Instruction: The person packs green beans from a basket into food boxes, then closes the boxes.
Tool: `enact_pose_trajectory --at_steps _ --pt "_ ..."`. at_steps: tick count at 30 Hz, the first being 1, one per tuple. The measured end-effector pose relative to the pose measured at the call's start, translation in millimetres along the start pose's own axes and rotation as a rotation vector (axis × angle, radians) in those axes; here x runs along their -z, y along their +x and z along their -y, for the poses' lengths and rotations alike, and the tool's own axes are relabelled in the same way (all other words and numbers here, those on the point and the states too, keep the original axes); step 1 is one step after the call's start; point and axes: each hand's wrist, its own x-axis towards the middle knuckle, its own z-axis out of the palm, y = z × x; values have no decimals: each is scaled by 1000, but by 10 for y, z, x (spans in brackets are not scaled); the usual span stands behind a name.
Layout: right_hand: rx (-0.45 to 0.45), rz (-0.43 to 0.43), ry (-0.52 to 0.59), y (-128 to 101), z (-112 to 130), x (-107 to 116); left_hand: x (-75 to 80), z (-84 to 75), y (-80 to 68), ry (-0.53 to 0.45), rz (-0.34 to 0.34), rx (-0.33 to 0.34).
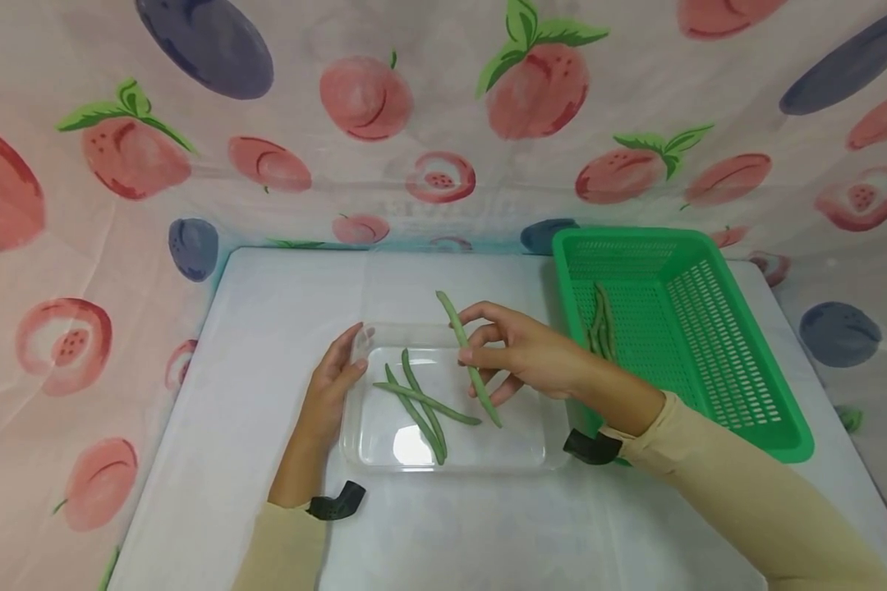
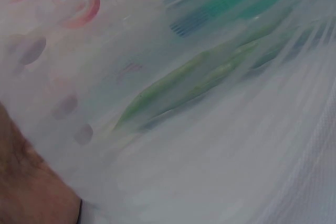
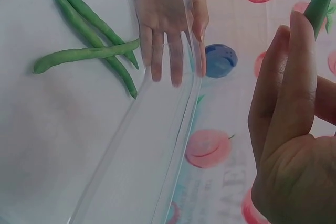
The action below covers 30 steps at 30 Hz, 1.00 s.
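Over the clear plastic box (image 1: 513,447), right of its middle: held green bean (image 1: 457,327), raised in the right hand (image 1: 521,349), thumb and fingers pinching it partway along. Relation that matters most, in my judgement: bean sits at the fingertips on the hand's left side, with the three loose green beans (image 1: 429,400) farther left on the box floor. Right hand has it; left hand (image 1: 333,382) well apart at the box's left wall, fingers straight and a little spread against the outside, seen through the plastic in the right wrist view. Long axis of the held bean slants from far left to near right in the head view, across the fingers; near end points toward the wearer, over the box. Vertical tilt cannot be told. Two of the loose beans slant much the same way; the third lies across them, nearer left to right. Green basket (image 1: 636,235) stands just right of the box, a few more beans (image 1: 602,324) along its left side. Left wrist view too hazy to add anything.
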Motion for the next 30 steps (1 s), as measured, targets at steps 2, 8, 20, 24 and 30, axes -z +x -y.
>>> enact_pose_trajectory --at_steps 2,8,20,24,30 --pt "-6 4 -1 -1 -1 -9 2 2 -1 -7 1 3" --pt "-25 4 -5 -11 -12 -21 -5 1 -10 -18 8 15" --pt "-19 5 -14 -10 -2 -30 12 12 9 -22 -7 5" --pt "-20 16 -16 -5 -8 -23 2 9 9 -34 -7 11" --pt "-21 30 -34 11 -4 -29 -5 -5 2 -41 -4 5"
